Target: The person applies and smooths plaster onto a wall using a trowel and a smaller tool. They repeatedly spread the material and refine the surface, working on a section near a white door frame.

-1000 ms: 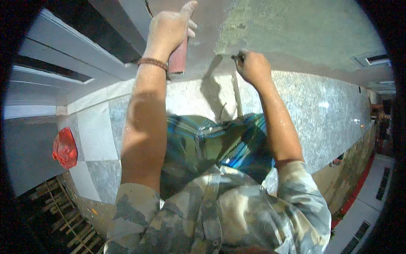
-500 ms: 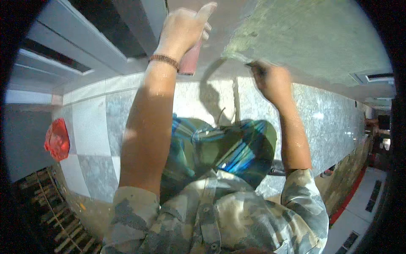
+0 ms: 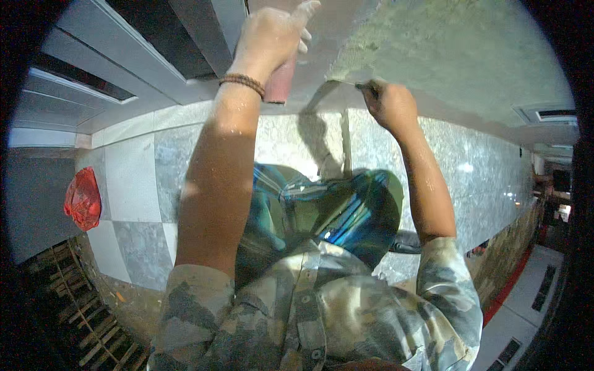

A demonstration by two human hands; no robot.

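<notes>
In the head view, the left hand (image 3: 269, 40) was closed around a reddish, flat, rectangular block (image 3: 279, 85), which stood just above the lower edge of the grey wall (image 3: 304, 94); its long axis ran nearly upright, the free end pointing down toward that edge. The right hand (image 3: 394, 106) was curled around a dark-handled, thin-bladed tool (image 3: 361, 86), its long axis nearly level, pointing left toward the ragged border of a greenish-grey patch (image 3: 445, 49) on the wall; whether it touched could not be told. A crumpled red plastic bag (image 3: 83, 198) lay at the left edge of the white-and-grey tiled floor (image 3: 130, 179). Since half a second earlier, the right hand had shifted slightly higher and leftward; the block had barely moved.
</notes>
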